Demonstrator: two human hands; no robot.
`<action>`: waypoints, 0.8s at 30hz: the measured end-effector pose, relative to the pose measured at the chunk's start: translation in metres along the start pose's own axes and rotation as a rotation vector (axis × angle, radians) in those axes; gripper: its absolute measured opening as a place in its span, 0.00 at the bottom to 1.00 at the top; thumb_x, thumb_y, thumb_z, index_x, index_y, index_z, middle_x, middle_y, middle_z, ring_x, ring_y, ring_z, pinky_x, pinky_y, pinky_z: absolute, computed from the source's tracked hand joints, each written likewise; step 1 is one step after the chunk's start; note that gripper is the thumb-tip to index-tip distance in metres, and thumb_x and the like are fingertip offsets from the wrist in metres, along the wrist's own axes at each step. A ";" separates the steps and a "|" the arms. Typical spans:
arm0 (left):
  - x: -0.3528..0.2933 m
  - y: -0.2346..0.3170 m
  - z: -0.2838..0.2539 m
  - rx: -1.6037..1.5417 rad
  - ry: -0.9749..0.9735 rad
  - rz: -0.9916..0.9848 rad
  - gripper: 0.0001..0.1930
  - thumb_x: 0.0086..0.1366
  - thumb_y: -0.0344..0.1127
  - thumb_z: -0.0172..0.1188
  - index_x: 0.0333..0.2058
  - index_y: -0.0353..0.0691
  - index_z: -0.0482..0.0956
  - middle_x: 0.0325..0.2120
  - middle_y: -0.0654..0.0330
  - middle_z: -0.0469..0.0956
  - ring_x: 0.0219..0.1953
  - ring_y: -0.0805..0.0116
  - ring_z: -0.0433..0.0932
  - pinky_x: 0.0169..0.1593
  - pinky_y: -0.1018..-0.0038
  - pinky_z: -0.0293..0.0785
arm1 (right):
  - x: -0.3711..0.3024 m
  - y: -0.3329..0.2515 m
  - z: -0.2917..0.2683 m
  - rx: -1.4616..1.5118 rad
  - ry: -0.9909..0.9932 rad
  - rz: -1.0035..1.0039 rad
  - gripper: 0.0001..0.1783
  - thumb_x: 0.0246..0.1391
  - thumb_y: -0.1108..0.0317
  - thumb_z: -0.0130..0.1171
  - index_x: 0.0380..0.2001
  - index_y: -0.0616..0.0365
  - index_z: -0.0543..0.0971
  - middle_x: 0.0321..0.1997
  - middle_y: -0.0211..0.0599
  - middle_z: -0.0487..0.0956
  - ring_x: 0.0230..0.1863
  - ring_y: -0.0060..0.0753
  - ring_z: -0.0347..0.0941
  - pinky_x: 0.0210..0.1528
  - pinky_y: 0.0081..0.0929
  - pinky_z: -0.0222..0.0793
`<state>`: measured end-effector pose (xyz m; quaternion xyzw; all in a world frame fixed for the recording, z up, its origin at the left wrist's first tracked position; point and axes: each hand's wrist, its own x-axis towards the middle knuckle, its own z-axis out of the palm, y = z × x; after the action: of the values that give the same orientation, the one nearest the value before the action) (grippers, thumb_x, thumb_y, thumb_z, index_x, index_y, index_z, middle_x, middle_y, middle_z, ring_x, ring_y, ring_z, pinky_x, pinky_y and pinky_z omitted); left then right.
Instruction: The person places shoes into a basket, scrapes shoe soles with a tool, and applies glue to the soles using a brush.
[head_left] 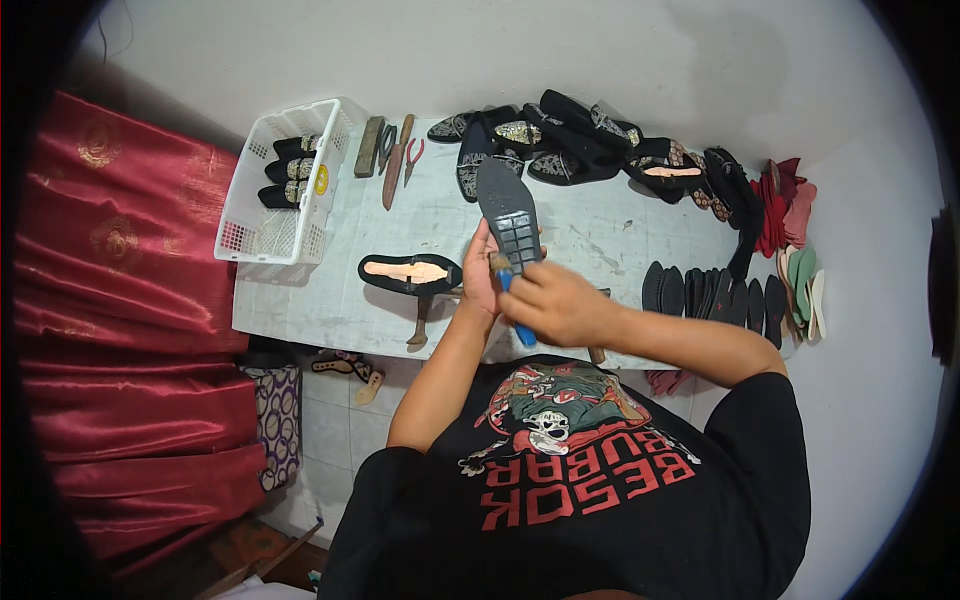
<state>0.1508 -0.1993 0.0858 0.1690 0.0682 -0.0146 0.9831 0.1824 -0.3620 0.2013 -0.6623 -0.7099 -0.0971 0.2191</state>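
On my head view, the left hand (482, 268) comes up from below and I have it wrapped around a dark sole (507, 200), its gridded end down by the palm, raised over the grey-white table (345, 310). And the right hand (552, 303): fingers closed round a blue-handled tool (519, 318), brownish tip right by the sole's lower end; whether it touches, I can't tell! Just left of the hands I see a black shoe (440, 272) with a pale insole, a hammer (419, 322) near it. Farther left, a white basket (322, 210) carries black shoes (288, 170); red-handled pliers (413, 155) lie beyond.
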 end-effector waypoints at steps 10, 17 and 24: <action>0.004 -0.014 0.030 -0.335 -0.029 -0.072 0.28 0.81 0.53 0.35 0.64 0.40 0.71 0.57 0.49 0.78 0.56 0.54 0.80 0.63 0.54 0.74 | 0.014 0.038 -0.038 0.410 0.462 0.526 0.10 0.66 0.68 0.59 0.43 0.63 0.75 0.32 0.47 0.80 0.26 0.40 0.77 0.28 0.33 0.69; -0.003 -0.025 0.035 -0.189 -0.274 -0.120 0.32 0.81 0.58 0.32 0.66 0.40 0.68 0.57 0.51 0.78 0.58 0.56 0.79 0.65 0.57 0.72 | 0.017 0.045 -0.059 0.314 0.415 0.633 0.11 0.67 0.65 0.58 0.41 0.63 0.73 0.22 0.43 0.76 0.21 0.37 0.77 0.24 0.33 0.68; 0.020 -0.013 0.006 -0.173 -0.351 0.009 0.33 0.80 0.60 0.31 0.64 0.40 0.70 0.56 0.45 0.78 0.56 0.49 0.79 0.66 0.50 0.71 | -0.024 -0.027 -0.027 0.206 0.440 0.450 0.10 0.60 0.68 0.63 0.41 0.61 0.74 0.30 0.46 0.80 0.27 0.52 0.80 0.30 0.40 0.75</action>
<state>0.1706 -0.2136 0.0840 0.0791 -0.1041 -0.0337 0.9908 0.1618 -0.3974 0.2186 -0.7399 -0.4875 -0.1148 0.4491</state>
